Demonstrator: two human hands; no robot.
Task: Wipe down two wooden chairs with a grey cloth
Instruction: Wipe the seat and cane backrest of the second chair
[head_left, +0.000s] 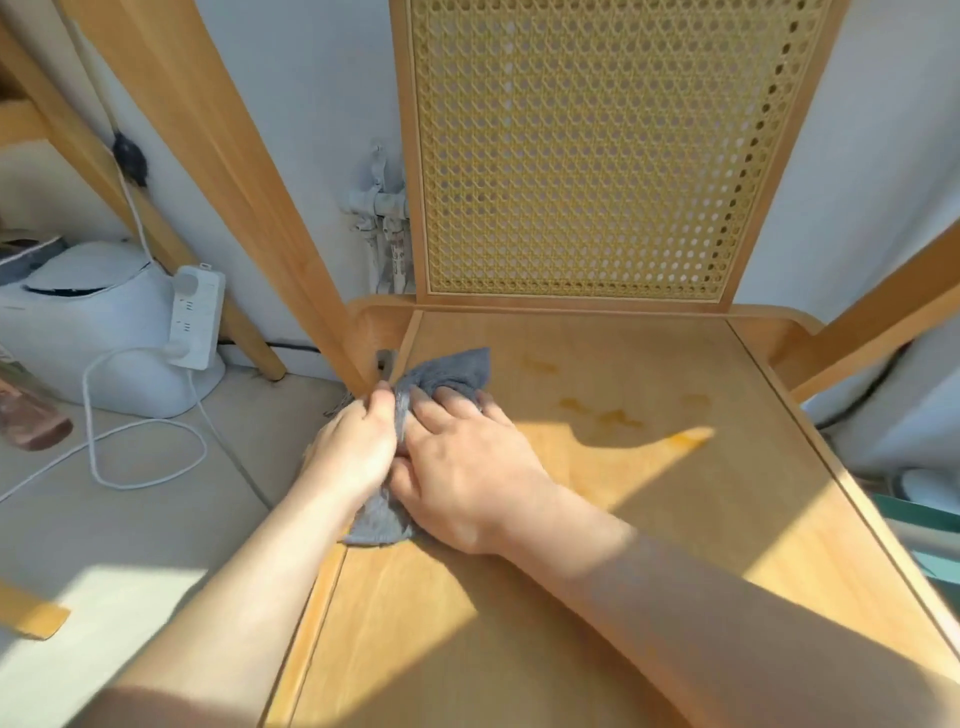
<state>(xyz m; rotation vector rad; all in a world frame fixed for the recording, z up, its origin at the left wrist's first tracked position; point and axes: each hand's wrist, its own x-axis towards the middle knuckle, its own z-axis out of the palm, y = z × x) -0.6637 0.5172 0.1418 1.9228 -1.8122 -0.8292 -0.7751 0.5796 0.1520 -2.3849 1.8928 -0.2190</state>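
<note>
A wooden chair (649, 519) with a flat seat and a woven cane backrest (582, 156) fills the view. A grey cloth (457, 371) lies crumpled at the seat's left edge, near the back corner. My left hand (356, 447) grips the cloth's left side at the seat edge. My right hand (467, 467) presses flat on the cloth with fingers spread. A cloth end sticks out below both hands. Orange-brown stains (608, 415) mark the seat to the right of the cloth. A second chair is not clearly in view.
A slanted wooden leg (223, 156) of other furniture stands just left of the seat. On the floor at left are a white appliance (78, 332), a white power strip (195, 317) and a looped white cable (145, 457). White pipes (379, 218) run down the wall behind.
</note>
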